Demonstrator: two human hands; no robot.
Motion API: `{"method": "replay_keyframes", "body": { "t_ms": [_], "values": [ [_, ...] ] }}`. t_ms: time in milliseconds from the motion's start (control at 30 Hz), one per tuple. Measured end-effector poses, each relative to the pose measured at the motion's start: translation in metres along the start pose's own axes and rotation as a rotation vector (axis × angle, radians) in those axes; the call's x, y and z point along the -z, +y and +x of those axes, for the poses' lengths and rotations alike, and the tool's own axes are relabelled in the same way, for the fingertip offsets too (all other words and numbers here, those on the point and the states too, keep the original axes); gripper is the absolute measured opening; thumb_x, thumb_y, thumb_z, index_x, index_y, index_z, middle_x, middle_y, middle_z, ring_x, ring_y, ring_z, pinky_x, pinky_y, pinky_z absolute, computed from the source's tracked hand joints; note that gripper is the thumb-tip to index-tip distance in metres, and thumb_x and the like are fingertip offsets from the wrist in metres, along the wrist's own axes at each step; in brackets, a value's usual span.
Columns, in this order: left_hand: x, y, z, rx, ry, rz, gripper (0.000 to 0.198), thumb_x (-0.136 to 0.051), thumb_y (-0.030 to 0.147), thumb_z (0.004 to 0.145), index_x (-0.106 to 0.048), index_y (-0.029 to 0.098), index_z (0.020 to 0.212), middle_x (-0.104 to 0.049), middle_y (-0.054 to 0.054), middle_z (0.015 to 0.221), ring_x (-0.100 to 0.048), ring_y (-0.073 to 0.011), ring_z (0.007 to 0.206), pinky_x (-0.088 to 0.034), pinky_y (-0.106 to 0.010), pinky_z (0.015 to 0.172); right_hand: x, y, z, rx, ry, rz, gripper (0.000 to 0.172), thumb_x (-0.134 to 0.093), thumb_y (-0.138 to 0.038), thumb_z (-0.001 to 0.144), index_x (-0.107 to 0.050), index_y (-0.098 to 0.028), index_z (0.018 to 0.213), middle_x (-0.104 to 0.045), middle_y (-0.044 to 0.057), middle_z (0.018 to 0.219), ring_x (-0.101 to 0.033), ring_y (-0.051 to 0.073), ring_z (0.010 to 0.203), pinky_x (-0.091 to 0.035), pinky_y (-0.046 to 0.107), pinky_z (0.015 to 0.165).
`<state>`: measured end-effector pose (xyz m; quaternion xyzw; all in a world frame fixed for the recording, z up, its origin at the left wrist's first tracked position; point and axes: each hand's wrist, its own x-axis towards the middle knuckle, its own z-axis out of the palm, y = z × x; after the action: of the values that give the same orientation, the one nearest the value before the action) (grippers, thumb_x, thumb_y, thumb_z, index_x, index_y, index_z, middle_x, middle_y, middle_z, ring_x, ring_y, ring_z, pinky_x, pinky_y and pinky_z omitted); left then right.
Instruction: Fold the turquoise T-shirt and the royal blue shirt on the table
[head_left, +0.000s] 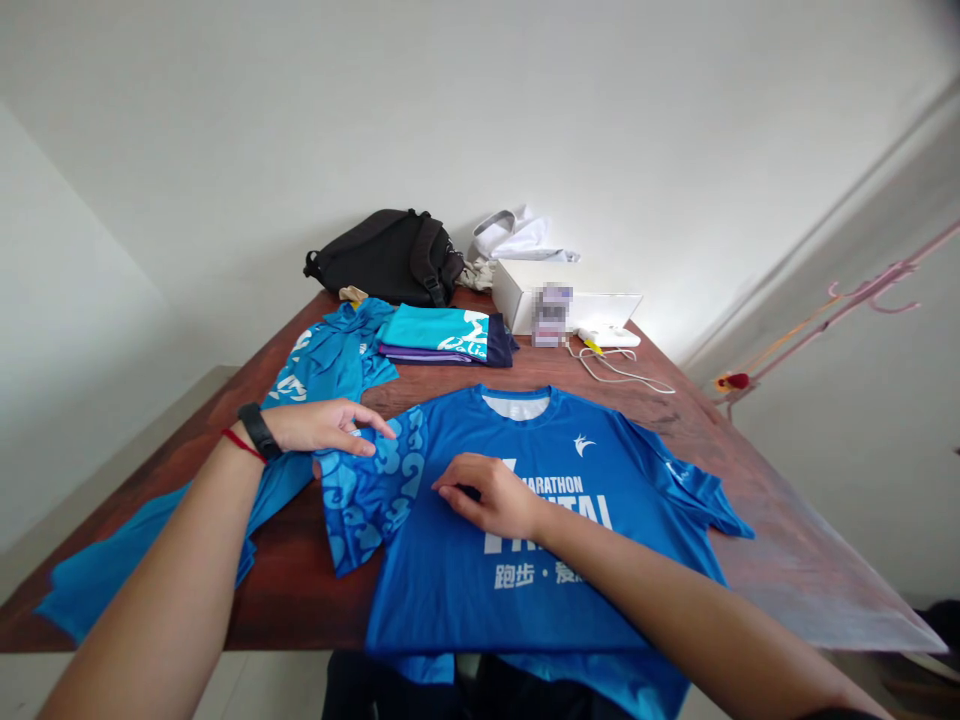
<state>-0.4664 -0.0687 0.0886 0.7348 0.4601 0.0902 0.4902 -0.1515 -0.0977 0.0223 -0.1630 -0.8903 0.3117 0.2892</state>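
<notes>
A bright blue marathon T-shirt [480,560] lies spread face up on the wooden table [300,610], printed with white lettering. My left hand [322,428] is at its patterned sleeve [371,490], fingertips and thumb at the sleeve's upper edge. My right hand [487,497] rests on the shirt's chest with curled fingers, and no fold shows in its grip. A black band and a red string circle my left wrist. Under my left forearm lies a crumpled teal-blue garment [322,360], which spreads towards the table's left corner.
A folded stack of teal and purple clothes [435,330] stands at the back, next to a black backpack [390,258]. A white box [525,300], white cloth [517,235], a white device [609,336] and its cable [615,370] are back right. A blurred item [553,315] leans there.
</notes>
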Motion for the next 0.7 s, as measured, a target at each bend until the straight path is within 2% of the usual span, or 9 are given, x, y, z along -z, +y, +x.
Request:
{"method": "replay_keyframes", "body": {
  "t_ms": [100,300,400,467,533,600,700],
  "values": [
    [-0.002,0.006,0.004,0.002,-0.070,-0.096,0.045,-0.074,0.050,0.081,-0.072,0.022,0.117,-0.065,-0.003,0.084,-0.053,-0.0126,0.063,-0.042,-0.019,0.054,0.000,0.000,0.001,-0.001,-0.008,-0.001,0.018,-0.051,-0.020,0.098,-0.069,-0.018,0.103,-0.074,0.008,0.099,-0.067,0.020,0.093,-0.051,0.032,0.085],
    [-0.021,0.017,0.020,-0.068,0.086,-0.307,0.038,-0.074,0.043,0.084,-0.071,0.022,0.116,-0.067,-0.004,0.094,-0.058,-0.0119,0.070,-0.048,-0.019,0.059,0.001,-0.002,0.000,-0.036,-0.001,0.017,0.020,-0.051,-0.026,0.099,-0.067,-0.019,0.108,-0.073,0.008,0.102,-0.066,0.021,0.095,-0.051,0.033,0.085],
    [-0.034,0.023,0.027,-0.064,0.089,-0.470,0.044,-0.075,0.042,0.084,-0.067,0.022,0.123,-0.066,-0.002,0.087,-0.062,-0.0122,0.066,-0.055,-0.025,0.064,0.001,-0.001,-0.003,-0.088,0.010,0.085,0.019,-0.051,-0.033,0.101,-0.064,-0.021,0.109,-0.071,0.007,0.100,-0.066,0.020,0.092,-0.050,0.032,0.083],
    [-0.042,0.027,0.031,-0.034,0.051,-0.600,0.051,-0.075,0.041,0.085,-0.061,0.023,0.131,-0.068,-0.002,0.085,-0.067,-0.0153,0.069,-0.059,-0.031,0.070,-0.001,0.000,-0.005,-0.131,0.065,0.177,0.023,-0.050,-0.037,0.101,-0.055,-0.022,0.118,-0.069,0.006,0.100,-0.065,0.019,0.087,-0.051,0.032,0.079],
    [-0.050,0.030,0.035,-0.012,0.020,-0.697,0.056,-0.075,0.041,0.086,-0.058,0.022,0.135,-0.073,-0.007,0.095,-0.073,-0.0207,0.081,-0.059,-0.037,0.080,-0.002,0.002,-0.008,-0.145,0.153,0.258,0.033,-0.049,-0.040,0.102,-0.043,-0.023,0.128,-0.067,0.005,0.099,-0.064,0.018,0.083,-0.051,0.032,0.075],
    [-0.057,0.033,0.039,-0.007,-0.003,-0.728,0.057,-0.075,0.042,0.086,-0.058,0.020,0.135,-0.072,-0.012,0.113,-0.075,-0.0249,0.092,-0.057,-0.038,0.086,-0.003,0.004,-0.010,-0.112,0.195,0.285,0.039,-0.049,-0.042,0.102,-0.036,-0.023,0.134,-0.065,0.004,0.097,-0.062,0.017,0.080,-0.051,0.032,0.073],
    [-0.064,0.036,0.044,0.009,-0.014,-0.707,0.060,-0.076,0.043,0.085,-0.056,0.020,0.138,-0.068,-0.016,0.126,-0.074,-0.0271,0.099,-0.056,-0.037,0.088,-0.003,0.003,-0.009,-0.084,0.125,0.244,0.042,-0.049,-0.039,0.102,-0.036,-0.024,0.139,-0.065,0.003,0.093,-0.062,0.017,0.078,-0.050,0.031,0.073]
  ]
}}
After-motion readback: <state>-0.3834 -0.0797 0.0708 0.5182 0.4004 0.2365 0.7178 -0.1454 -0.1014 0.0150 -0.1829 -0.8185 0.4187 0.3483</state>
